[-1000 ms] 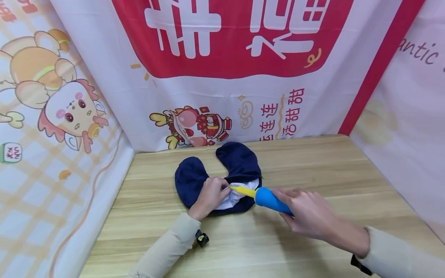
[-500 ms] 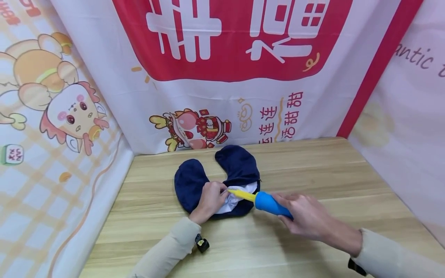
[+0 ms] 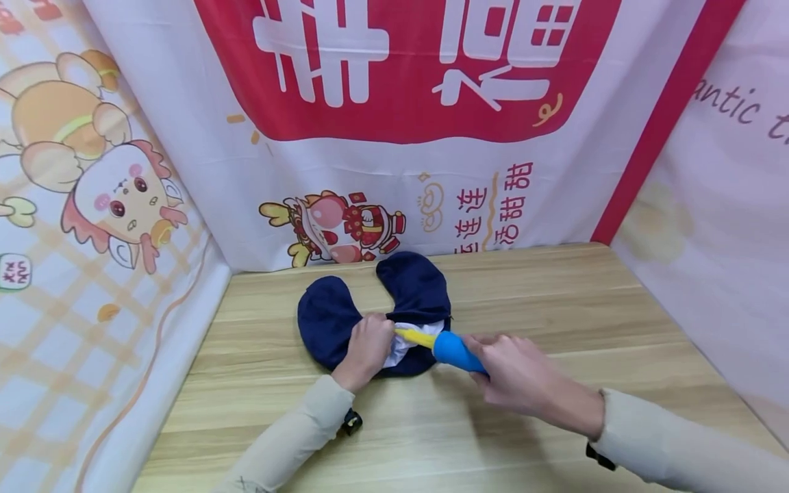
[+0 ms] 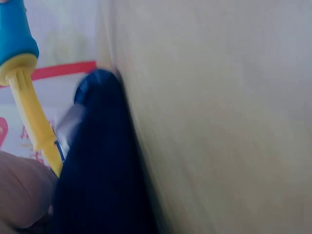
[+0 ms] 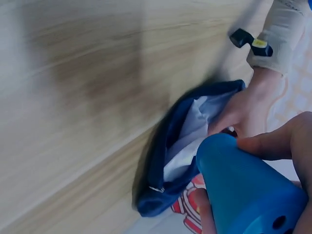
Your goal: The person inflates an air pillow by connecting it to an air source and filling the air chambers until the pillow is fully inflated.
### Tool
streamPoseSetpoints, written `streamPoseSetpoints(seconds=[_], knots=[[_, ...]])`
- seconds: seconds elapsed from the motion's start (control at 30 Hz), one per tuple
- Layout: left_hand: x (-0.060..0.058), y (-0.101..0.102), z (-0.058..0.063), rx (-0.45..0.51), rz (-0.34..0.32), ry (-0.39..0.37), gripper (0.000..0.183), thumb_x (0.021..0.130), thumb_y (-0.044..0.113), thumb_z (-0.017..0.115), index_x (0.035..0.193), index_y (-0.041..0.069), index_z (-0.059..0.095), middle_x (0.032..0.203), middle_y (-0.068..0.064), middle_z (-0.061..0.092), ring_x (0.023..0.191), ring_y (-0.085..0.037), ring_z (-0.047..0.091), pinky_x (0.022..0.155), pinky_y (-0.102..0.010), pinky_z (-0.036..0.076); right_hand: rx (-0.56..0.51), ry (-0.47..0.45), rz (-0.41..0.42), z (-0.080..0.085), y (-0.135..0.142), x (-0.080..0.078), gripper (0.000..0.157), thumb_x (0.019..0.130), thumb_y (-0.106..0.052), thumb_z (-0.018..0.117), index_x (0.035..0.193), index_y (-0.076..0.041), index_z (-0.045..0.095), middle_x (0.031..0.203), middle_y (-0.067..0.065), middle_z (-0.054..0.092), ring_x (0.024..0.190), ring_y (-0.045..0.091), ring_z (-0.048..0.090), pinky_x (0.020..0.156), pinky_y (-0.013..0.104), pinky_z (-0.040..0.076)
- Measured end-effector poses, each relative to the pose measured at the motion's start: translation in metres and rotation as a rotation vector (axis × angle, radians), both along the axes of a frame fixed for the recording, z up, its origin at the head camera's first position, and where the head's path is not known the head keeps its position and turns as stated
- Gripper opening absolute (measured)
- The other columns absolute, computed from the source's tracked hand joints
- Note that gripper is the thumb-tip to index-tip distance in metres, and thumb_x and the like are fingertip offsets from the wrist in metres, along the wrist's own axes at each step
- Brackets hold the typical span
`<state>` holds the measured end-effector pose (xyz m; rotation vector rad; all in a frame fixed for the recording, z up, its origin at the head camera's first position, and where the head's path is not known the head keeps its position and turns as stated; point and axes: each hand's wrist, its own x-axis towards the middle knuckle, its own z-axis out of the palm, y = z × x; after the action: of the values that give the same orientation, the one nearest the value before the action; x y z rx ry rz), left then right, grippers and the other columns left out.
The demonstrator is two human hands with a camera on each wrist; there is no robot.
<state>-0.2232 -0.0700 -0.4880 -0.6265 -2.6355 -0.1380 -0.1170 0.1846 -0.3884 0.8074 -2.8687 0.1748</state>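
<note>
A navy U-shaped neck pillow (image 3: 416, 284) lies on the table, its cover unzipped along the curved side. White inner fabric (image 3: 399, 350) shows through that opening. My left hand (image 3: 368, 346) pinches this inner fabric at the opening, its fingertips partly hidden. From the right, my right hand (image 3: 524, 376) grips a hand pump with a blue barrel (image 3: 455, 350) and a yellow nozzle (image 3: 419, 337). The nozzle's tip meets my left fingers; whether it sits in a valve is hidden. In the right wrist view, the blue barrel (image 5: 243, 185) fills the grasp between thumb and fingers.
The wood-grain table (image 3: 555, 301) runs back to a white cloth wall (image 3: 345, 157) with red print. Printed cloth (image 3: 123, 342) also borders the left side, and a pale cloth (image 3: 696, 226) the right. The pillow's far end lies close to the back wall.
My right hand and the pump have shifted left toward my left hand, and a little less of the yellow nozzle shows. My left hand keeps its place at the pillow's opening.
</note>
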Motion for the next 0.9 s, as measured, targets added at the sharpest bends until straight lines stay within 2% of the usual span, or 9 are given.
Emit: streamPoseSetpoints(seconds=[0.1,0.2,0.33,0.43,0.5,0.57,0.67,0.77,0.9], knots=[[-0.003,-0.009,0.001,-0.016,0.000,-0.059,0.015,0.081,0.012,0.070,0.066,0.013,0.068,0.066,-0.005,0.060,0.062,-0.025,0.060,0.052,-0.040,0.051,-0.007,-0.036,-0.025,-0.003,-0.008,-0.004,0.049,0.080,-0.032,0.075,0.124,-0.013,0.062,0.094,-0.001,0.072,0.066,0.007,0.062,0.059,0.033,0.056],[0.005,-0.014,0.007,0.052,0.007,-0.100,0.012,0.081,0.020,0.073,0.075,0.011,0.069,0.074,-0.007,0.062,0.071,-0.027,0.062,0.060,-0.042,0.054,-0.021,-0.081,-0.057,-0.003,-0.011,-0.004,0.051,0.082,-0.036,0.074,0.126,-0.014,0.061,0.093,-0.001,0.072,0.064,0.005,0.058,0.059,0.031,0.056],[0.025,-0.012,0.017,0.251,-0.044,-0.122,0.012,0.083,0.023,0.073,0.084,0.011,0.073,0.078,-0.002,0.066,0.074,-0.020,0.063,0.066,-0.036,0.055,-0.073,-0.134,-0.090,0.003,-0.008,0.003,0.053,0.081,-0.037,0.075,0.127,-0.013,0.062,0.100,0.001,0.073,0.070,0.006,0.061,0.067,0.035,0.058],[0.038,-0.005,0.020,0.445,-0.122,-0.318,0.018,0.089,0.034,0.067,0.085,0.018,0.076,0.075,0.006,0.068,0.068,-0.008,0.060,0.063,-0.025,0.050,-0.113,-0.146,-0.103,0.010,-0.003,0.009,0.053,0.080,-0.035,0.077,0.125,-0.011,0.063,0.105,0.003,0.073,0.076,0.010,0.066,0.070,0.040,0.059],[0.044,0.004,0.017,0.627,-0.177,-0.574,0.028,0.093,0.040,0.061,0.089,0.016,0.076,0.078,0.003,0.071,0.068,-0.007,0.062,0.062,-0.024,0.051,-0.127,-0.156,-0.117,0.015,0.000,0.014,0.053,0.080,-0.035,0.077,0.124,-0.010,0.063,0.105,0.003,0.073,0.077,0.011,0.066,0.070,0.041,0.059],[0.049,0.015,0.011,0.861,-0.188,-0.856,0.040,0.096,0.044,0.055,0.100,0.009,0.074,0.090,-0.005,0.074,0.078,-0.010,0.067,0.071,-0.027,0.056,-0.130,-0.165,-0.128,0.018,0.002,0.017,0.053,0.080,-0.037,0.076,0.124,-0.010,0.063,0.105,0.003,0.073,0.077,0.011,0.066,0.071,0.041,0.059],[0.053,0.032,0.005,1.337,-0.141,-1.187,0.047,0.098,0.040,0.053,0.114,-0.003,0.061,0.104,-0.016,0.069,0.093,-0.020,0.068,0.089,-0.038,0.056,-0.116,-0.185,-0.135,0.019,0.000,0.020,0.054,0.081,-0.039,0.075,0.125,-0.011,0.062,0.103,0.002,0.073,0.077,0.009,0.065,0.070,0.039,0.059],[0.054,0.047,0.004,1.746,-0.055,-1.269,0.045,0.098,0.032,0.055,0.124,-0.005,0.051,0.106,-0.009,0.066,0.098,-0.016,0.065,0.096,-0.034,0.052,-0.099,-0.192,-0.132,0.016,-0.002,0.023,0.056,0.081,-0.040,0.075,0.127,-0.011,0.061,0.102,0.000,0.072,0.076,0.007,0.064,0.068,0.036,0.058],[0.045,0.056,0.012,1.978,-0.003,-1.159,0.042,0.098,0.018,0.056,0.128,-0.010,0.048,0.102,-0.003,0.066,0.092,-0.009,0.064,0.085,-0.022,0.052,-0.097,-0.169,-0.113,0.009,-0.006,0.025,0.065,0.077,-0.037,0.079,0.132,-0.011,0.057,0.108,0.001,0.070,0.080,0.009,0.065,0.067,0.034,0.058]])
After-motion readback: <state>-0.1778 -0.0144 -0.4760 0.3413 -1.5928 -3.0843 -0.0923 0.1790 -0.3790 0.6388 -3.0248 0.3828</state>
